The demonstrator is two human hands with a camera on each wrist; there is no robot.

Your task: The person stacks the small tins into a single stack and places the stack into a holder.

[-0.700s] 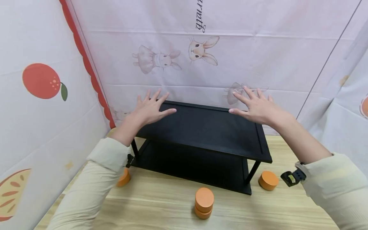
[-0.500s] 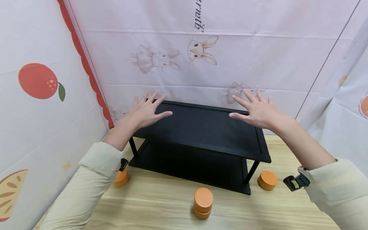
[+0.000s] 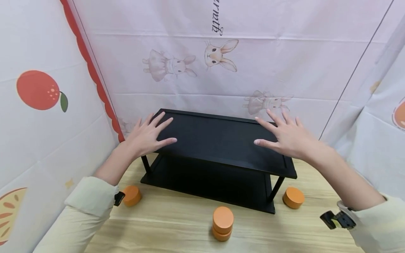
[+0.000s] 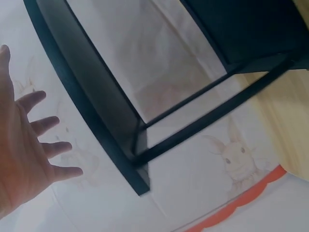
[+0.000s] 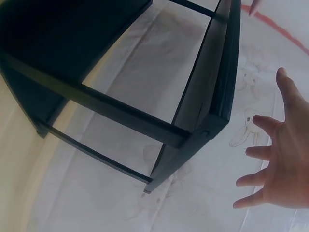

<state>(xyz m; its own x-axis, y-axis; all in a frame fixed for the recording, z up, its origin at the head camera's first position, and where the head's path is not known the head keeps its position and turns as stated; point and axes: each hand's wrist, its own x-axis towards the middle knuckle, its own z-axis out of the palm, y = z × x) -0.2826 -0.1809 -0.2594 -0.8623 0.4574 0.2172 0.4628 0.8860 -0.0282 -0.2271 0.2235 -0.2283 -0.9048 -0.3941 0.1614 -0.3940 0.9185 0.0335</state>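
A black two-tier shelf [image 3: 215, 140] stands on the wooden table, its top board rimmed by a low lip. My left hand [image 3: 146, 137] is over its left end with fingers spread, holding nothing. Over the right end is my right hand [image 3: 289, 137], likewise spread and bare. Both wrist views show a gap between the palm and the shelf's top board. Two orange discs [image 3: 223, 221] are stacked in front of the shelf. One orange disc [image 3: 131, 195] sits by the left sleeve, and another orange disc [image 3: 293, 197] lies beside the right front leg.
The pale wood table [image 3: 164, 225] runs under everything. A white cloth backdrop [image 3: 190, 24] with printed rabbits rises behind the shelf. Cloth walls close in on the left [image 3: 34, 140] and right. Small black devices sit at both cuffs.
Both hands have drawn back toward the body, the left also shifting leftward. The left disc shows more fully beside the sleeve. The shelf and discs stay in place.
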